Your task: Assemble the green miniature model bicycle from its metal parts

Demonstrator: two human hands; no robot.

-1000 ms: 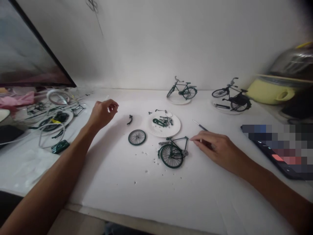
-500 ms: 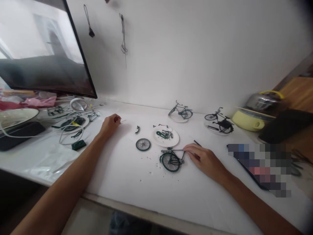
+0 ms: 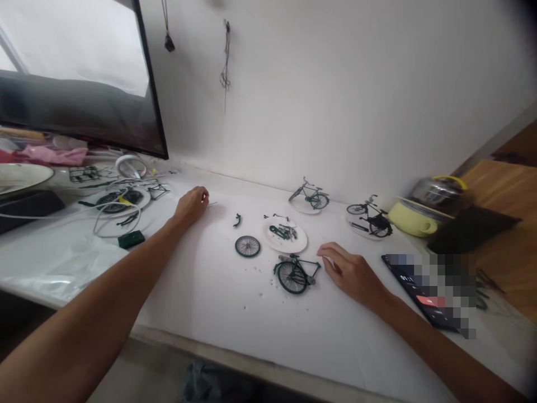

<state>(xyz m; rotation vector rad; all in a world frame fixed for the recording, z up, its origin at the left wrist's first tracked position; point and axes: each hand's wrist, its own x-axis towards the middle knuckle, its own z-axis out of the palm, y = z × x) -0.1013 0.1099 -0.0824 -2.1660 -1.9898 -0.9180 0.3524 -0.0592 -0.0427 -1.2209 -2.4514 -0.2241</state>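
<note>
My left hand rests on the white table with its fingers curled together; a thin pale stick shows at the fingertips, and I cannot tell whether it is gripped. My right hand has loosely bent fingers, apart from each other, just right of a partly built dark green model bicycle. The tip of a thin tool shows behind those fingers. The model lies on its side with one wheel on it. A loose spoked wheel and a small curved green part lie between my hands.
Behind the model, a white plate holds small green parts. Two model bicycles stand on plates near the wall. A phone and yellow pot are at right; cables, parts and a monitor at left.
My right hand has let go of the model bicycle's frame end and moved slightly away from it. The view has shifted a little; my left hand stays in nearly the same place.
</note>
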